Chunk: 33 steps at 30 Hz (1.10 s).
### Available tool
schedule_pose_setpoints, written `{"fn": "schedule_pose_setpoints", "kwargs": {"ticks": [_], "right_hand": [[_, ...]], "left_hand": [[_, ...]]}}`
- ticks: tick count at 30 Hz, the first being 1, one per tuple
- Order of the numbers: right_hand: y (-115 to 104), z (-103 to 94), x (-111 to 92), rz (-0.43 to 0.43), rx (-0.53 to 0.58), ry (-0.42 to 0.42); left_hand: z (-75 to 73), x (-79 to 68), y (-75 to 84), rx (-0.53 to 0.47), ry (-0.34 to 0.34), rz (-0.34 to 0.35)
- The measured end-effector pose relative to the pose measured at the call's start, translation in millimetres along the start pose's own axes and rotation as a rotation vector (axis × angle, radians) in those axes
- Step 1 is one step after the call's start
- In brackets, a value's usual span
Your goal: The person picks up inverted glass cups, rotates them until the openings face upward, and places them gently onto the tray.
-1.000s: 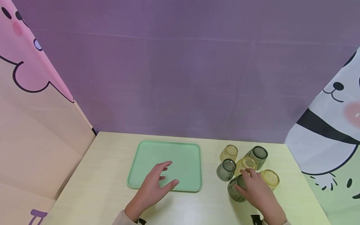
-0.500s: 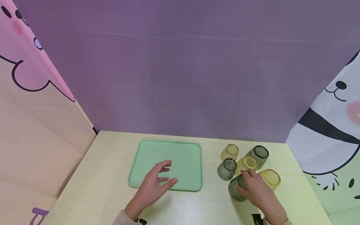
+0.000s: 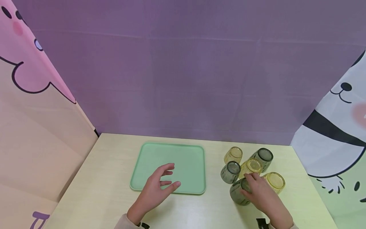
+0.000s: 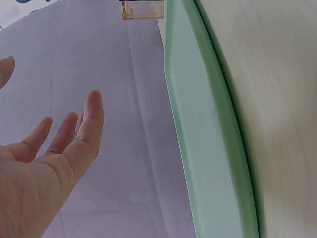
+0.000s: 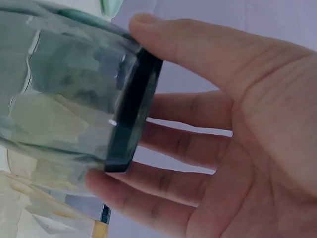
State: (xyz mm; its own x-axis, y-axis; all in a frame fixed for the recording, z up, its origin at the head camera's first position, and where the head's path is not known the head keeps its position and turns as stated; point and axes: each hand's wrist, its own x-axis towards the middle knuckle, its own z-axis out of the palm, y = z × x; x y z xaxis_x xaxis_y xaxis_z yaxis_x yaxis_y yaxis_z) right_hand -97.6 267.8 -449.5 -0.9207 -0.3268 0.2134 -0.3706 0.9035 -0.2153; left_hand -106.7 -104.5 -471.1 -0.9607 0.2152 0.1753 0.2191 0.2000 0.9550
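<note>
My right hand [image 3: 263, 195] grips a grey-green drinking glass [image 3: 237, 194] at the front of a group of glasses. In the right wrist view, my thumb and fingers lie on either side of the dark thick base of that glass [image 5: 64, 84]. Close by stand a small grey glass [image 3: 228, 174], a yellow glass [image 3: 245, 170] and, partly behind my hand, another yellow glass [image 3: 276, 182]. My left hand [image 3: 154, 190] hovers over the near edge of a light green tray [image 3: 183, 159], fingers spread and holding nothing.
Farther back in the group are a small amber glass [image 3: 232, 156] and a grey glass [image 3: 263, 159]. A pale wooden table [image 3: 100, 178] carries everything. A purple cloth [image 3: 183, 79] hangs behind it, with printed cloths at both sides.
The gripped glass has shifted slightly left. Both hands stay almost in place, and the other glasses and the tray have not moved.
</note>
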Motion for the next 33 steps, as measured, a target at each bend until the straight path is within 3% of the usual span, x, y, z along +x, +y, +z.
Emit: {"fn": "schedule_pose_setpoints", "kwargs": {"ticks": [14,19,26,33], "right_hand": [[-9.3,-4.6,3.3,-0.032,0.245,0.065],[-9.6,-0.1,7.1,-0.006,0.44,0.115],[-12.7,9.3,11.0,0.107,0.794,0.135],[-19.5,16.1,17.0,0.161,1.043,0.158]], "left_hand": [[-0.6,-1.4,-0.9,-0.068,-0.009,0.021],[-1.4,-1.7,0.5,-0.094,-0.01,0.021],[-2.2,-1.9,1.7,-0.12,-0.016,0.011],[-2.4,-2.1,4.0,-0.137,-0.017,0.014]]}}
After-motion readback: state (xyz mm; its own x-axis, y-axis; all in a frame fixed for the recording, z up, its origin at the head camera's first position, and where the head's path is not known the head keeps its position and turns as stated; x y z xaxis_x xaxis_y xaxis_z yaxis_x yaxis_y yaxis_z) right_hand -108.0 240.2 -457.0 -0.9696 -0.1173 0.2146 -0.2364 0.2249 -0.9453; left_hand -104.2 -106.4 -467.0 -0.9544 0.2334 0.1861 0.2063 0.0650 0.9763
